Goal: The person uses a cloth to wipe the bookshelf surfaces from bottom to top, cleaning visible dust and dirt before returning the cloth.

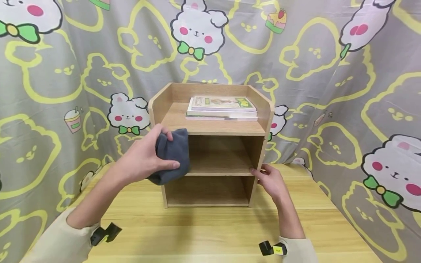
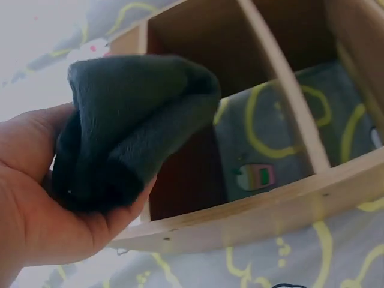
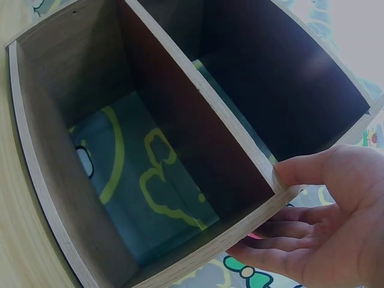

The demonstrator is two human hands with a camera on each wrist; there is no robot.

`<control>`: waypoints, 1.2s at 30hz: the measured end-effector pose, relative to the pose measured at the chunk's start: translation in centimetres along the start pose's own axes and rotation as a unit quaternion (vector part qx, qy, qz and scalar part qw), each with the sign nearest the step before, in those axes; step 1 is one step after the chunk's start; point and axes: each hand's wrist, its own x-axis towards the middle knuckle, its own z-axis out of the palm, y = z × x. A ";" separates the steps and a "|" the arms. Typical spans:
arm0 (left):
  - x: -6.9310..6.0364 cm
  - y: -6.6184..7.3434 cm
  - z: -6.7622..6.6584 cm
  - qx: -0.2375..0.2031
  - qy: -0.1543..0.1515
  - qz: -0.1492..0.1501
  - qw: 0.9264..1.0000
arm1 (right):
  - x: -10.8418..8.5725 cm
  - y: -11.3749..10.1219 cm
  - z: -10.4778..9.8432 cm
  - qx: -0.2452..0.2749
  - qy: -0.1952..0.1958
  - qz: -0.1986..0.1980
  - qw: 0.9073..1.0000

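A folded dark grey cloth (image 1: 173, 155) is held in my left hand (image 1: 144, 157), with the thumb across its near face. The left wrist view shows the same cloth (image 2: 138, 120) bunched between thumb and fingers, in front of the shelf openings. A small wooden shelf unit (image 1: 215, 173) stands on the table. My right hand (image 1: 271, 180) grips its right side panel at the height of the middle board. Seen from the right wrist, the thumb of that hand (image 3: 336, 210) lies on the front edge where board and panel meet, while the fingers reach around the panel's outer side.
Several books (image 1: 222, 108) lie stacked on top of the unit, inside its raised rim. The yellow wooden table (image 1: 210, 233) extends around the unit. A grey patterned curtain (image 1: 250, 47) hangs behind it and on both sides.
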 end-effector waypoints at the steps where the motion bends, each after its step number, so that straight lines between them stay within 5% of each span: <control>1: -0.1 -0.2 0.3 0.003 -0.004 0.006 1.000 | 0.0 0.0 0.0 0.000 -0.001 0.000 1.000; 8: -1.6 -2.3 3.1 0.074 -0.029 0.045 0.996 | -0.1 0.0 0.0 0.003 -0.006 0.000 1.000; 15: -3.4 -7.6 7.9 0.181 -0.072 0.053 0.980 | -0.2 -0.2 0.1 0.001 -0.005 0.000 1.000; 23: -4.7 -13.2 12.5 0.298 -0.052 0.166 0.939 | -0.2 -0.2 0.1 -0.004 -0.006 0.003 1.000; 26: -5.0 -14.0 13.5 0.323 -0.041 0.166 0.931 | -0.2 -0.2 0.0 -0.004 -0.005 0.002 1.000; 33: -5.5 -14.9 14.2 0.338 -0.061 0.131 0.930 | -0.2 -0.2 0.1 0.003 -0.005 -0.002 1.000; 36: -5.4 -15.6 14.2 0.345 -0.044 0.149 0.925 | -0.3 -0.1 0.1 -0.001 -0.005 -0.002 1.000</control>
